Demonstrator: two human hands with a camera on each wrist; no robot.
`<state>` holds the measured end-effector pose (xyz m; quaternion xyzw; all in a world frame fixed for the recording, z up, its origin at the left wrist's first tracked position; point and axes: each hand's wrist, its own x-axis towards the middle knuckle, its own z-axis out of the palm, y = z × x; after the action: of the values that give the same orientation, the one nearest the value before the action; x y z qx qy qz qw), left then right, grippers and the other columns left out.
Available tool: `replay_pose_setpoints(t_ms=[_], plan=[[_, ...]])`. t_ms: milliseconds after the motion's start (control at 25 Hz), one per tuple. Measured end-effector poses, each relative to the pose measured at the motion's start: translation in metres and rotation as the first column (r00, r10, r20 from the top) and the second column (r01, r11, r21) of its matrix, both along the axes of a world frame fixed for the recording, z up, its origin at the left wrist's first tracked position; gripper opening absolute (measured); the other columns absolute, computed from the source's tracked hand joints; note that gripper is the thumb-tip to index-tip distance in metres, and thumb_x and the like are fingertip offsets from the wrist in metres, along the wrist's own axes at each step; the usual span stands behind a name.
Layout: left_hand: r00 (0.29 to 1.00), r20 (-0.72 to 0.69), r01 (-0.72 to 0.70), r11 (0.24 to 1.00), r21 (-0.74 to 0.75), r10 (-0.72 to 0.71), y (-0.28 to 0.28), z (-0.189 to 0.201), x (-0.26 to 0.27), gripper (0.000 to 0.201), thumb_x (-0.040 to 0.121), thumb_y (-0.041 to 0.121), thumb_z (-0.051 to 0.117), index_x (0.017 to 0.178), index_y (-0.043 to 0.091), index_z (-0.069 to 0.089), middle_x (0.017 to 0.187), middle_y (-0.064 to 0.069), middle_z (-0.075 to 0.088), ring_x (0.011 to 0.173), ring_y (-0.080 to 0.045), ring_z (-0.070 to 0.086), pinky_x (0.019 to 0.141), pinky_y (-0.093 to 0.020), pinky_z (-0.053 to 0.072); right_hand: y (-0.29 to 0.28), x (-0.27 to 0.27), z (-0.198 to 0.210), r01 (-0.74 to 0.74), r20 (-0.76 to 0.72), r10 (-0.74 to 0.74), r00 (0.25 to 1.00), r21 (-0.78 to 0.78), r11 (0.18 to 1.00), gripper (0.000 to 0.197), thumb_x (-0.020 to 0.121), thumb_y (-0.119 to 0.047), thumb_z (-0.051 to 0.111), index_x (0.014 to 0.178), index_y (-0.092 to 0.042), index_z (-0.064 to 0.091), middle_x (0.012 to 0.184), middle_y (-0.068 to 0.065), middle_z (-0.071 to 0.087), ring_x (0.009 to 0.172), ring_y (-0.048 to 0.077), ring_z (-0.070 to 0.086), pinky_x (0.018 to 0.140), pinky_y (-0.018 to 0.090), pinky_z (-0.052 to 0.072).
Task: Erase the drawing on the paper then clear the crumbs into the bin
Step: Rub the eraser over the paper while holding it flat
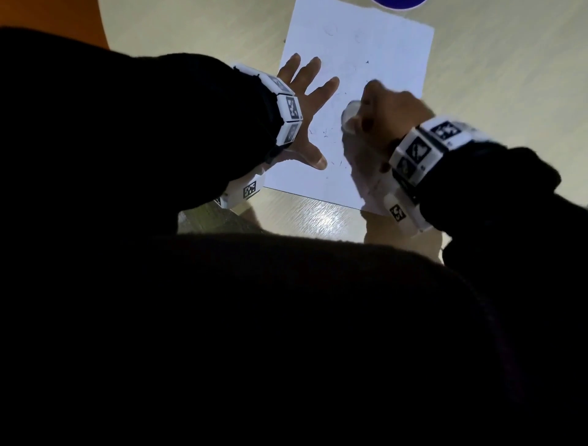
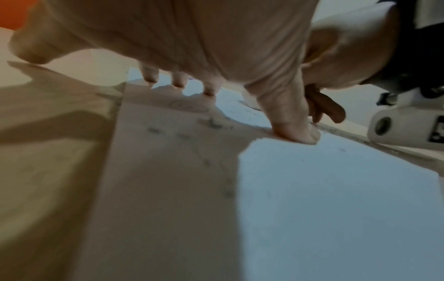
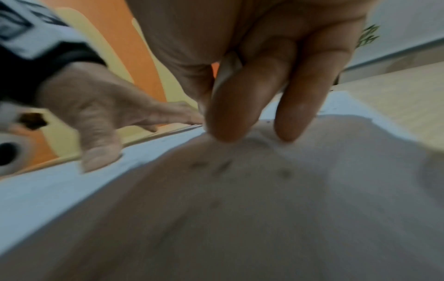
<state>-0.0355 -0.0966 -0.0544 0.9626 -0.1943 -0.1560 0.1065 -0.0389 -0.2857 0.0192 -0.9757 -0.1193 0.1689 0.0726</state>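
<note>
Left hand (image 1: 300,105): fingers spread, pressed flat on the paper (image 1: 375,57), frame centre.
Right hand (image 1: 386,111): a white eraser (image 1: 350,116) is pinched, on the paper.
Crumbs (image 1: 324,132): scattered between hands.
Writing: none legible; wristbands are patterned.

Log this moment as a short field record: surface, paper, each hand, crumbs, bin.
surface: pale wood-grain table
paper: white sheet lying flat, faint marks left
left hand: fingers spread, pressing the sheet's left edge
right hand: blurred, pinching a white eraser against the sheet
crumbs: dark specks scattered between the hands
bin: cannot tell; only a blue rim shows at the top edge
</note>
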Motion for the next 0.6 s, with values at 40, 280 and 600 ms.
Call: replay_pose_setpoints(t_ms=[40, 280, 600], plan=[[1.0, 0.023, 0.01, 1.0, -0.016, -0.009, 0.0, 0.0, -0.001, 0.133, 0.041, 0.104, 0.026, 0.152, 0.036, -0.002, 0.161, -0.003, -0.007, 0.146, -0.032, -0.011, 0.113, -0.056, -0.006, -0.001, 0.01, 0.0, 0.024, -0.014, -0.024, 1.0, 0.006, 1.0, 0.029, 0.091, -0.034, 0.051, 0.109, -0.012, 0.045, 0.079, 0.005, 0.049, 0.072, 0.027, 0.047, 0.066, 0.035, 0.037], [0.999, -0.051, 0.025, 0.994, 0.102, -0.02, -0.011, 0.013, 0.002, 0.142, 0.036, 0.103, 0.03, 0.152, 0.029, -0.005, 0.161, -0.005, -0.011, 0.147, -0.03, -0.01, 0.112, -0.059, 0.002, -0.007, 0.011, -0.008, 0.067, -0.079, -0.064, 0.995, 0.035, 0.997, 0.022, 0.093, -0.034, 0.049, 0.104, -0.015, 0.042, 0.071, -0.003, 0.046, 0.063, 0.022, 0.046, 0.059, 0.03, 0.032], [0.989, -0.136, -0.037, 0.982, 0.186, 0.063, -0.027, 0.031, -0.012, 0.124, 0.064, 0.08, 0.058, 0.152, 0.027, -0.011, 0.16, 0.001, -0.018, 0.146, -0.02, -0.016, 0.107, -0.069, 0.001, 0.004, -0.024, 0.001, -0.064, -0.043, 0.063, 0.997, -0.031, 0.997, 0.023, 0.089, -0.03, 0.052, 0.103, -0.012, 0.047, 0.076, 0.005, 0.053, 0.077, 0.03, 0.055, 0.065, 0.032, 0.037]])
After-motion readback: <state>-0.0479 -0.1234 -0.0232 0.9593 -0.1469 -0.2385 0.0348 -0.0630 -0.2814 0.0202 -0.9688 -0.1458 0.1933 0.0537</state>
